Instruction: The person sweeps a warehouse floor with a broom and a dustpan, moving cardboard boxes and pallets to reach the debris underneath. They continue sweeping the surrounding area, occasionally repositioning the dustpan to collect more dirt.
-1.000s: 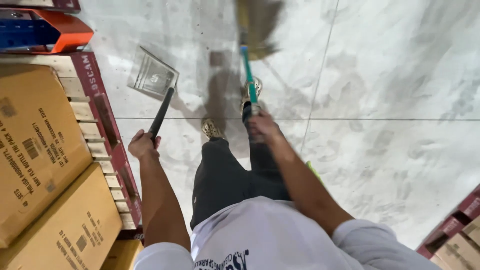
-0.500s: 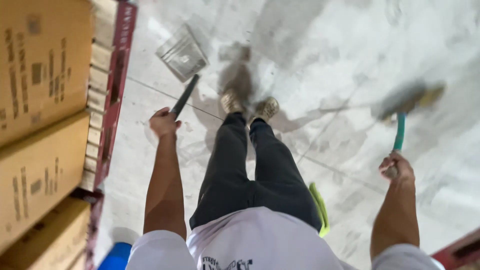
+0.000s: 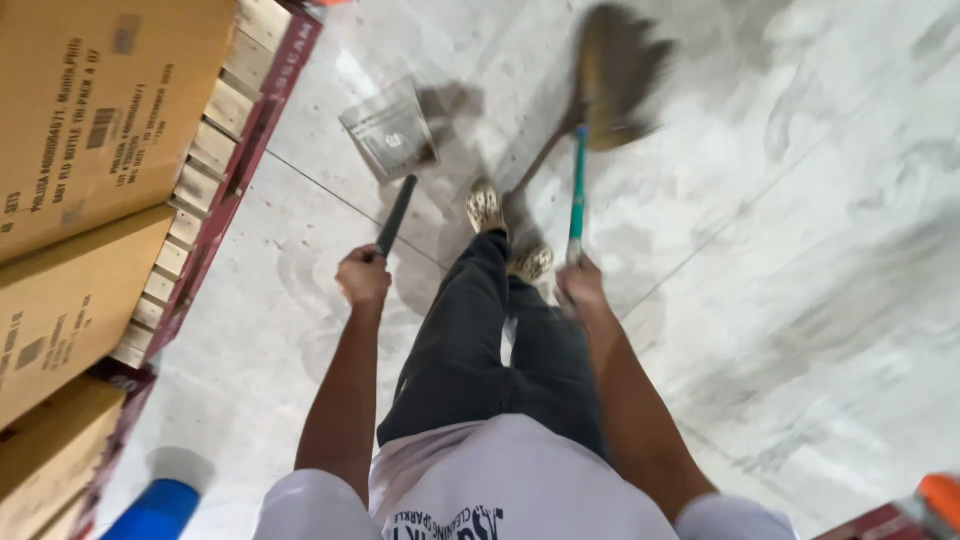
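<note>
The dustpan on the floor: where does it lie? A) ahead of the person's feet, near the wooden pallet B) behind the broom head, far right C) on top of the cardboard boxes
A: the dustpan rests on the floor just ahead of the shoes, beside the pallet.

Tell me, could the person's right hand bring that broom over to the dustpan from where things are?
Probably yes. The right hand grips the broom, whose bristles sit on bare floor beside the dustpan; nothing lies between them.
</note>
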